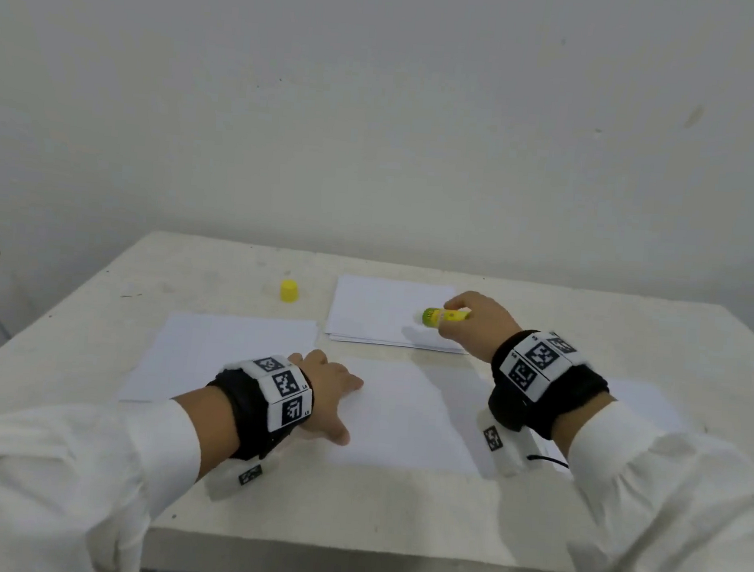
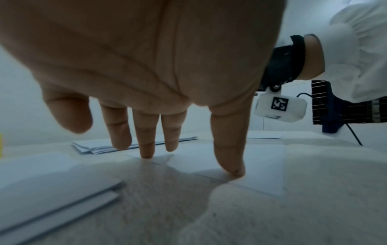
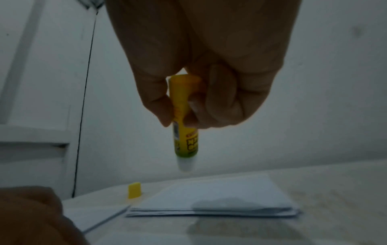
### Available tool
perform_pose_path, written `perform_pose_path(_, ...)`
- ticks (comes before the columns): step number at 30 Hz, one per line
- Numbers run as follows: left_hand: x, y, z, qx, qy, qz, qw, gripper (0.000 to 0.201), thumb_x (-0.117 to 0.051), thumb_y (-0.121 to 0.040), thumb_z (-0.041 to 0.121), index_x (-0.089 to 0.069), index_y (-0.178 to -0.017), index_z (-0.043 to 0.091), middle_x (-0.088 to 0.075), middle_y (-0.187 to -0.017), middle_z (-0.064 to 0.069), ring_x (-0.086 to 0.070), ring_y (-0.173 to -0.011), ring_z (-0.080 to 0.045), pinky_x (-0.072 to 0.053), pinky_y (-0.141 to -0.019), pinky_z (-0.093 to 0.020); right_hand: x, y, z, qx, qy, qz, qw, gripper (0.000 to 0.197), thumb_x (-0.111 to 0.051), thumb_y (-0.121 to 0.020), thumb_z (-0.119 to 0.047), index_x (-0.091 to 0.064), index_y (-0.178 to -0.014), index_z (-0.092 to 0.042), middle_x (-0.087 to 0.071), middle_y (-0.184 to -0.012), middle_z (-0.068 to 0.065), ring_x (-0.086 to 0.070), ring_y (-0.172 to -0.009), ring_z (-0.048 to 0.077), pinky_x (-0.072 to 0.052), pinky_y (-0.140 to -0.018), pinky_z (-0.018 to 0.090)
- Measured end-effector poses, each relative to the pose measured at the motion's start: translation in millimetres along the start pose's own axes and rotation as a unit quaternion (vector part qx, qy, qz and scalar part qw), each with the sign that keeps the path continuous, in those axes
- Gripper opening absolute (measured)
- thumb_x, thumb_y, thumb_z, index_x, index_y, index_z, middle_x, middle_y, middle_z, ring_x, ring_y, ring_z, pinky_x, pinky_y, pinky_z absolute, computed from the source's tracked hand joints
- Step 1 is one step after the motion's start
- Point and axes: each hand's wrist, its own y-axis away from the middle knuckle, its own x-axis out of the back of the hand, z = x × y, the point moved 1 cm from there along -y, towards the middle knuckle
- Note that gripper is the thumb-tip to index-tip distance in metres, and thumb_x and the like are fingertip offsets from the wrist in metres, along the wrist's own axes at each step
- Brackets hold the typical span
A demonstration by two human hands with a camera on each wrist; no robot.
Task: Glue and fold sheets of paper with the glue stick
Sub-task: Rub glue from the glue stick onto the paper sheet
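Glue stick (image 3: 185, 132): pinched in my right hand (image 1: 471, 322), tip down — raised over paper stack (image 1: 377, 313).
Sheet (image 1: 401, 414): nearer, my left hand (image 1: 328, 395) spread flat on its edge.

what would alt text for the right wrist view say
Seen from below, the right hand pinches an uncapped yellow glue stick, white tip pointing down above a stack of white paper on the table. The yellow cap stands behind the stack, to its left.

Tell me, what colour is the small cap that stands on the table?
The cap is plain yellow; the head view shows it best.
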Motion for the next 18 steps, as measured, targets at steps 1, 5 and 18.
perform_pose_path(1, -1, 0, 0, 0.000, 0.004, 0.002, 1.000, 0.082, -0.058, -0.080, 0.062, -0.023, -0.148, 0.033, -0.031, -0.149, 0.008, -0.026, -0.133, -0.024, -0.028, -0.107, -0.041, -5, 1, -7, 0.016, -0.011, -0.010, 1.000, 0.030, -0.066, -0.083, -0.022, -0.063, -0.101, 0.002, -0.062, -0.097, 0.021, -0.058, -0.083, 0.033, -0.039, -0.064, 0.028)
perform_pose_path(5, -5, -1, 4, 0.003, 0.010, 0.005, 1.000, 0.080, -0.055, -0.078, 0.066, -0.027, -0.146, 0.035, -0.035, -0.146, 0.007, -0.029, -0.131, -0.026, -0.030, -0.104, -0.042, -39, 0, -29, 0.023, 0.029, -0.028, 0.999, 0.041, -0.066, -0.083, -0.036, -0.042, -0.057, -0.014, -0.042, -0.060, 0.000, -0.042, -0.055, 0.013, -0.030, -0.050, 0.025)
perform_pose_path(18, 0, 3, 5, -0.004, -0.027, -0.008, 1.000, 0.083, -0.059, -0.078, 0.065, -0.028, -0.147, 0.030, -0.036, -0.141, -0.003, -0.032, -0.130, -0.027, -0.030, -0.102, -0.043, -72, -5, -39, 0.042, 0.124, -0.042, 0.990, 0.028, -0.056, -0.090, -0.037, -0.046, -0.087, -0.011, -0.044, -0.076, -0.002, -0.046, -0.083, 0.019, -0.034, -0.066, 0.026)
